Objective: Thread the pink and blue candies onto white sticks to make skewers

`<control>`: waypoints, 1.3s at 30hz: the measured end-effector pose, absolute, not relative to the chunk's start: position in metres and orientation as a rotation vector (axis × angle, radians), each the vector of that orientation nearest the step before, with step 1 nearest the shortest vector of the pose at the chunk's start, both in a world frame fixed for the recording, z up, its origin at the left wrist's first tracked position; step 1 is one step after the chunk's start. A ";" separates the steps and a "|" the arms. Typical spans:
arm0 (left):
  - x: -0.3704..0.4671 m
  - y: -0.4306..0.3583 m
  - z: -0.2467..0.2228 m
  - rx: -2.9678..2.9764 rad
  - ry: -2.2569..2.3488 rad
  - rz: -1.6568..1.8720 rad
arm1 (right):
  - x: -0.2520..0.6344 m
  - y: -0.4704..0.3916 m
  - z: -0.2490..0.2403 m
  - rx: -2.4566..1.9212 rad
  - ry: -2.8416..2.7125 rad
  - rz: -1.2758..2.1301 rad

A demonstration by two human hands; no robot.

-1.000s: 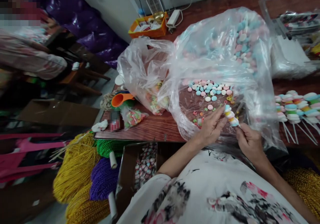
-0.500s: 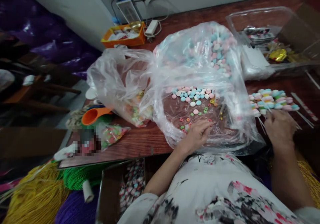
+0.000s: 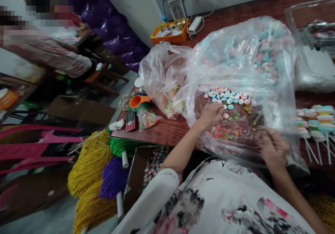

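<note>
1. Left hand (image 3: 211, 117): fingers bent, fingertips beside pastel pink, blue and white round pieces (image 3: 230, 107); grip unclear.
2. Right hand (image 3: 273, 145): blurred, fingers curled; cannot tell whether holding anything.
3. Small red-and-green plastic-looking rings (image 3: 222, 133) lie between both hands' fingers.

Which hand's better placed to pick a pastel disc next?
Probably left. The left hand has its fingertips beside the pastel discs; the right hand is farther off, toward the clear bag's right side.
</note>
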State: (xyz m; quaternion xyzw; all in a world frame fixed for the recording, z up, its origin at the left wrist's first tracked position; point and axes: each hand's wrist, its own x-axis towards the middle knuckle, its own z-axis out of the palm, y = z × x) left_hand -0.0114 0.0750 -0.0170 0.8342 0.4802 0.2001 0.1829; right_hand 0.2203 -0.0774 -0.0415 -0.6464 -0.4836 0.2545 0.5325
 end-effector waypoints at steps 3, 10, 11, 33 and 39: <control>-0.015 0.113 -0.009 2.382 1.549 0.334 | 0.199 -0.069 -0.061 -1.449 -1.349 0.699; -0.011 0.123 -0.024 2.582 1.463 0.168 | 0.207 -0.075 -0.064 -1.468 -1.396 0.714; -0.010 0.119 -0.027 2.603 1.456 0.180 | 0.207 -0.075 -0.064 -1.467 -1.407 0.714; 0.003 0.090 -0.010 2.470 1.174 0.427 | 0.205 -0.075 -0.060 -1.429 -1.376 0.656; -0.002 0.050 -0.032 2.584 0.990 0.363 | 0.204 -0.076 -0.062 -1.429 -1.401 0.642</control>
